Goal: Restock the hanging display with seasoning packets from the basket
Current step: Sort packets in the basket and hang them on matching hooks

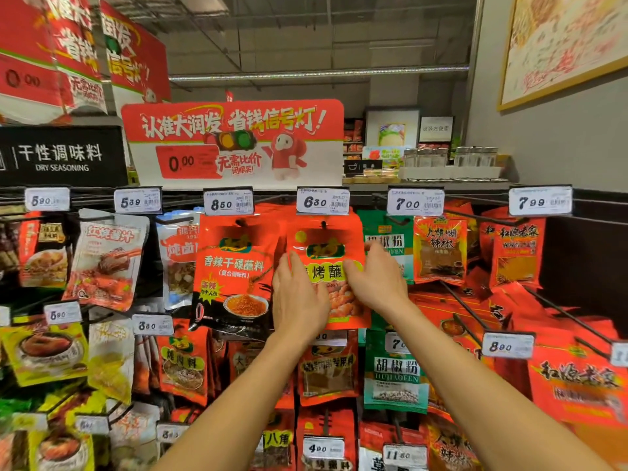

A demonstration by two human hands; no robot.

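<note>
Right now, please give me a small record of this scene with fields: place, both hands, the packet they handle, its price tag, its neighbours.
place: hanging display under a sign reading DRY SEASONING
left hand: fingers fairly straight, resting on the packet's left side
right hand: holds the packet's right edge
packet: red seasoning packet, hanging on a hook in the top row
price tag above it: 6.30
left neighbour: red and black packet under the 8.50 tag
right neighbour: green packets
basket: not in view
</note>
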